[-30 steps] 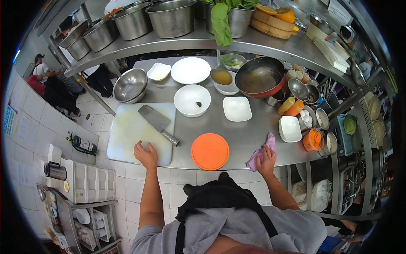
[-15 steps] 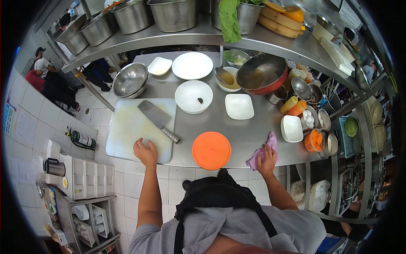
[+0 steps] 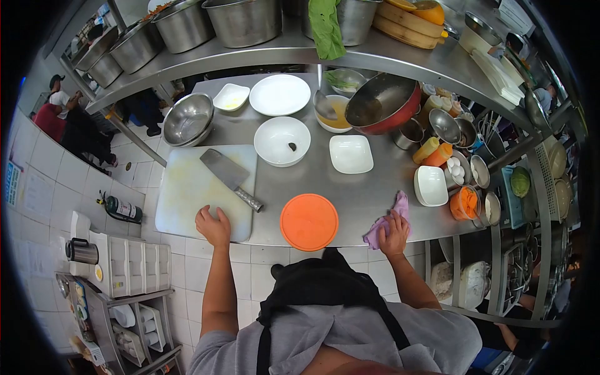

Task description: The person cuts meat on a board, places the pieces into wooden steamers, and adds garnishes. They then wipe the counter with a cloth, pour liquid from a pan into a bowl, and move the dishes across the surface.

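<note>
My left hand (image 3: pixel 213 225) rests with fingers apart on the lower right part of the white cutting board (image 3: pixel 172 187). A cleaver (image 3: pixel 224 167) lies on the board above it, its handle over the board's right edge. My right hand (image 3: pixel 393 235) lies on a pink cloth (image 3: pixel 402 209) near the table's front edge, its fingers bent over the cloth. Between my hands is an orange round lid (image 3: pixel 309 222). Farther back stand a white bowl (image 3: pixel 282 139) with a small dark piece inside and a square white dish (image 3: pixel 351 154).
Metal bowls (image 3: pixel 187 119) stand at the back left, with an oval white plate (image 3: pixel 280 95) beside them. A red wok (image 3: pixel 384 103), sauce bottles (image 3: pixel 442 154) and a bowl of orange slices (image 3: pixel 464 203) are to the right. A metal shelf (image 3: pixel 300 58) spans above; people (image 3: pixel 59 112) are at the left.
The view has shifted slightly, so the table items appear a little displaced. Both hands stay in place, the left on the board and the right on the cloth.
</note>
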`<state>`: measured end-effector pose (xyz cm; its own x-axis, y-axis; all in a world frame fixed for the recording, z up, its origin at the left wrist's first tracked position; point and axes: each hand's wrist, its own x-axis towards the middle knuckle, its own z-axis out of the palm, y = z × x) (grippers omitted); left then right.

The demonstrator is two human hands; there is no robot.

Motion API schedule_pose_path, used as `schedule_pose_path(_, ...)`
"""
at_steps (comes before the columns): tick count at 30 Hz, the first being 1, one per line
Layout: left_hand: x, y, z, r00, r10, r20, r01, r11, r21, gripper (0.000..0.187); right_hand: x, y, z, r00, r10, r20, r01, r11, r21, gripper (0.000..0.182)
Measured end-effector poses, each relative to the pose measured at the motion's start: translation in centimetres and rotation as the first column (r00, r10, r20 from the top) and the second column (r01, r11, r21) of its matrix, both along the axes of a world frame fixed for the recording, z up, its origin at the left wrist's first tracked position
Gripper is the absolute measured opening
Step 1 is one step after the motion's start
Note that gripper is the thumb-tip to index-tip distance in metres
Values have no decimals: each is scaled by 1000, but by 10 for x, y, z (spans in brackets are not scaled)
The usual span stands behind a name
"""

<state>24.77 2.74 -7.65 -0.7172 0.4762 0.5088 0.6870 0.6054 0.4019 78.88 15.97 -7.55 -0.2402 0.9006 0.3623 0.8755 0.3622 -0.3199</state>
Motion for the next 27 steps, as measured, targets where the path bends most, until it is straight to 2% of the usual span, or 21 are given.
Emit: schedule_pose_path(27, -1, -1, -1, 1000, 9, 19, -9, 1000, -7, 35, 1, 0, -4, 1000, 12, 24, -12, 1000, 4, 36)
